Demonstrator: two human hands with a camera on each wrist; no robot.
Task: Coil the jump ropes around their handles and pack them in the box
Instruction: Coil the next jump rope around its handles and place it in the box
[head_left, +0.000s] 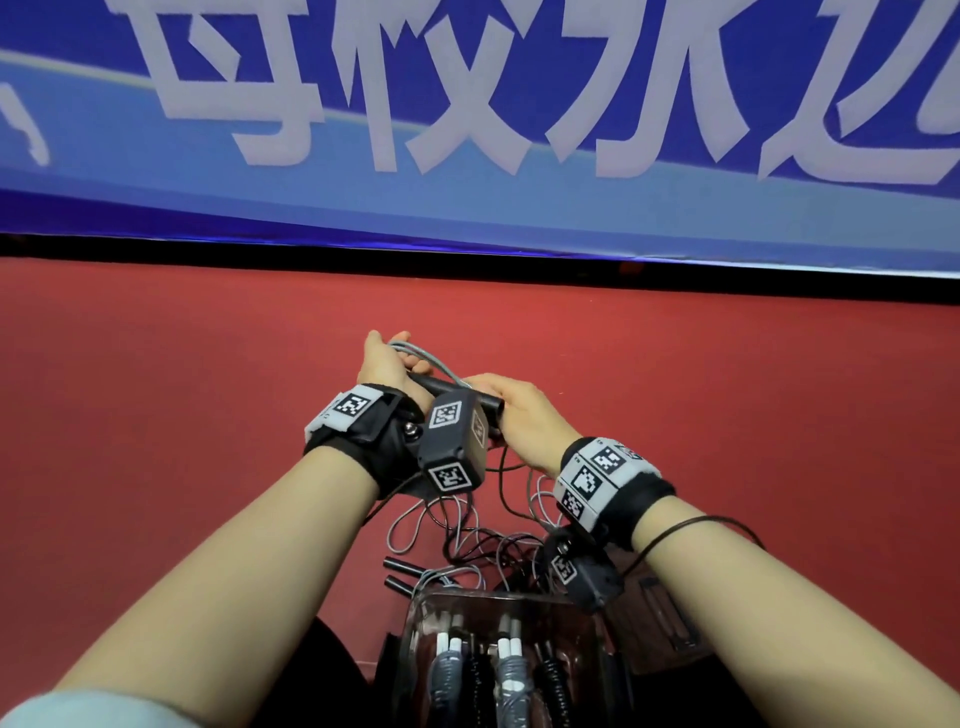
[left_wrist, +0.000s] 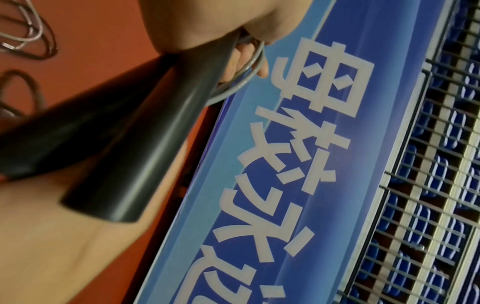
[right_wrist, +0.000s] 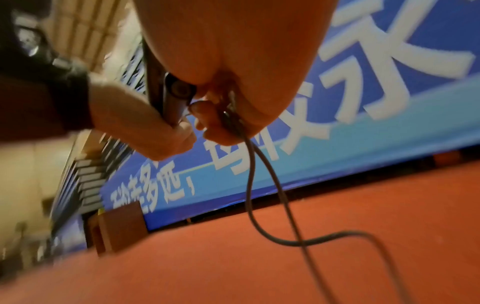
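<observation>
Both hands are raised over the red floor (head_left: 727, 415). My left hand (head_left: 400, 349) grips the far end of two black handles (head_left: 440, 387) together with loops of grey rope (head_left: 422, 354). In the left wrist view the handles (left_wrist: 155, 123) run out of my curled fingers (left_wrist: 249, 61), with the rope (left_wrist: 241, 82) looped round them. My right hand (head_left: 491, 389) holds the near end of the handles. Its fingers (right_wrist: 215, 133) pinch two rope strands (right_wrist: 255, 185) that hang down to the floor. The clear box (head_left: 415, 623) stands below my arms with coiled ropes in it.
A tangle of loose grey and black ropes (head_left: 467, 535) lies on the floor under my wrists, with two more black handles (head_left: 402, 571) beside it. A blue banner (head_left: 519, 130) closes off the far side. A brown block (right_wrist: 122, 226) stands at the banner's left end.
</observation>
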